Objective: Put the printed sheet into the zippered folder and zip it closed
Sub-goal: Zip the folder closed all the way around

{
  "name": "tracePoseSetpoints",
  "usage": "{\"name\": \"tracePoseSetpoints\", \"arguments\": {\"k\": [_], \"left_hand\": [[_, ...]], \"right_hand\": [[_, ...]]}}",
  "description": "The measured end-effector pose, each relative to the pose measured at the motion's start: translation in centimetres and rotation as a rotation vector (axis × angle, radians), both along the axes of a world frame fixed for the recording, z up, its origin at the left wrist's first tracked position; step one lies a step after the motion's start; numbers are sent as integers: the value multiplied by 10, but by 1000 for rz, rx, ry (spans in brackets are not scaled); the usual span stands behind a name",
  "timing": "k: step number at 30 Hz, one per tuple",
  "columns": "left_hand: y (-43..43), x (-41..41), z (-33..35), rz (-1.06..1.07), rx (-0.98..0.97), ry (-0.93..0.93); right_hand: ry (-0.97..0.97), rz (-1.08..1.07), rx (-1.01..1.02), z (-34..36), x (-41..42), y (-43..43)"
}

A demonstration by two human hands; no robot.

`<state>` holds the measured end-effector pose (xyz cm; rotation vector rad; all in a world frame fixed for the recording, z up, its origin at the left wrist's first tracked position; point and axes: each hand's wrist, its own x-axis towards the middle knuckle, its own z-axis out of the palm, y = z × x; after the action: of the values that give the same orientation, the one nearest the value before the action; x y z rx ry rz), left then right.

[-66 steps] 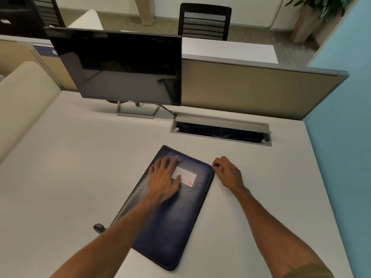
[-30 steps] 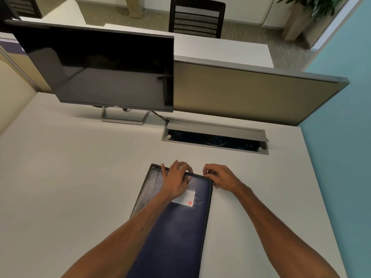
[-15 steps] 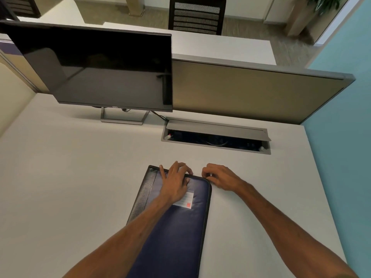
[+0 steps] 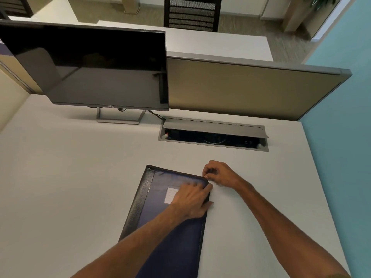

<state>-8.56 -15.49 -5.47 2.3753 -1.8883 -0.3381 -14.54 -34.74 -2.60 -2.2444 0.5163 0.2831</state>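
Folder (image 4: 170,233) lay flat on worktop (image 4: 70,187), sheet not seen. Left hand (image 4: 190,199) had slid from top edge to right edge, fingers pressing flat. Right hand (image 4: 219,174) pinched at corner, likely zip pull. Zipping looked underway.

A navy zippered folder (image 4: 172,237) with a black spine strip and a white label (image 4: 171,195) is being shown on a pale grey counter (image 4: 70,187); a teal wall (image 4: 345,127) is being seen at right.

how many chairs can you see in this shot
2. One black mesh chair behind the far desk at top centre; part of another chair at the top left corner. Others may sit out of frame.
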Motion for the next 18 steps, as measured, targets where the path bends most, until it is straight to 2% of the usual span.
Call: {"name": "tracePoseSetpoints", "arguments": {"k": [2,6,10,15,18], "left_hand": [[-6,-22,0,152,124,30],[-22,-39,-1,454,233,104],[-36,-35,2,388,448,75],[-33,-46,-4,294,534,44],[-38,-51,-8,296,599,102]], "right_hand": [[19,74,-30,1,3,0],[38,126,-75,-1,3,3],[22,89,-72,-1,-1,3],[19,117,-87,-2,-1,9],[14,136,-103,-6,0,16]]}}
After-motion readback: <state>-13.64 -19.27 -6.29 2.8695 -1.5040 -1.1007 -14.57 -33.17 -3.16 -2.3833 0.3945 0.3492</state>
